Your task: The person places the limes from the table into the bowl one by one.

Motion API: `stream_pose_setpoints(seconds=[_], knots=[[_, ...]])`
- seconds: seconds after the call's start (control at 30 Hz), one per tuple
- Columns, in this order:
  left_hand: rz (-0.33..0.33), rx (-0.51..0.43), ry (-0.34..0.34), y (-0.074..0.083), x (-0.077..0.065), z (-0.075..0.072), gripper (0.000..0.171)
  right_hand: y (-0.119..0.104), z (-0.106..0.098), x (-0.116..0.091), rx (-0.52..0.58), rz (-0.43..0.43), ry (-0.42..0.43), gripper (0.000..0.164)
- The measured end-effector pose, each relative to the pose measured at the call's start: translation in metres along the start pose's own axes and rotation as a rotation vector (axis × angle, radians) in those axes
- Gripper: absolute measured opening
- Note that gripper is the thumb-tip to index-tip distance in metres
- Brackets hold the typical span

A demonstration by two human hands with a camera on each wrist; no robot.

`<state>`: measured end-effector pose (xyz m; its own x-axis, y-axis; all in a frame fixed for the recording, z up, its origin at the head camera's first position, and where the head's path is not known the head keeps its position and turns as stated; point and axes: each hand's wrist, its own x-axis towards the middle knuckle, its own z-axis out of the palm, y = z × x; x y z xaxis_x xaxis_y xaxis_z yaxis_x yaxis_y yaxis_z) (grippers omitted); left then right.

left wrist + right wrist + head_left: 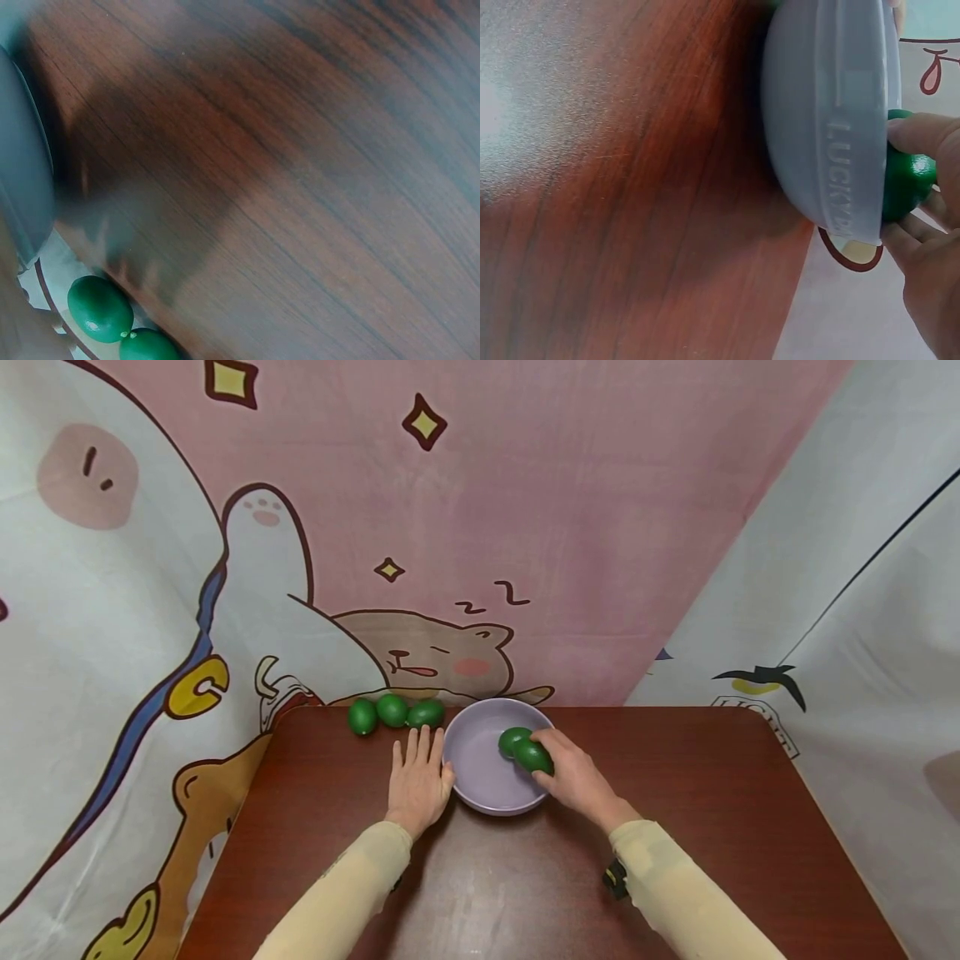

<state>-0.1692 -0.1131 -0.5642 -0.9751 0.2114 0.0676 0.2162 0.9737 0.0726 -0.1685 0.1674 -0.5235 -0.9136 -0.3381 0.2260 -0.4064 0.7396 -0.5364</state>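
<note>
While my right hand (577, 778) grips a glossy green oval fruit (533, 757) at the right rim of the round lilac bowl (480, 772), my straight-fingered left hand (417, 782) flanks its left

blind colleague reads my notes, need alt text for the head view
A person's right hand grips a green fruit at the right side of a lilac bowl holding another green fruit. The left hand is by the bowl's left edge, near three more green fruits at the brown table's far edge.
</note>
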Motion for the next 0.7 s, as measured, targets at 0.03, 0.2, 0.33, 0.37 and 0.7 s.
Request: stream_pose_setpoints(seconds=[0.03,0.2,0.33,0.37,0.7], knots=[[0.0,-0.002,0.002,0.0,0.0,0.0,0.063,0.001,0.001,0.0,0.0,-0.007,0.006,0.056],[0.002,-0.012,0.003,0.0,-0.001,0.0,0.063,0.006,0.006,-0.004,-0.029,-0.066,0.04,0.057],[0.006,-0.011,0.019,-0.001,-0.001,0.002,0.063,0.009,0.011,-0.006,-0.049,-0.112,0.069,0.06],[0.007,-0.014,0.021,-0.001,-0.001,0.002,0.063,0.01,0.012,-0.006,-0.055,-0.12,0.073,0.061],[0.001,-0.012,0.0,0.0,0.0,0.001,0.064,0.012,0.018,-0.008,-0.106,-0.146,0.068,0.059]])
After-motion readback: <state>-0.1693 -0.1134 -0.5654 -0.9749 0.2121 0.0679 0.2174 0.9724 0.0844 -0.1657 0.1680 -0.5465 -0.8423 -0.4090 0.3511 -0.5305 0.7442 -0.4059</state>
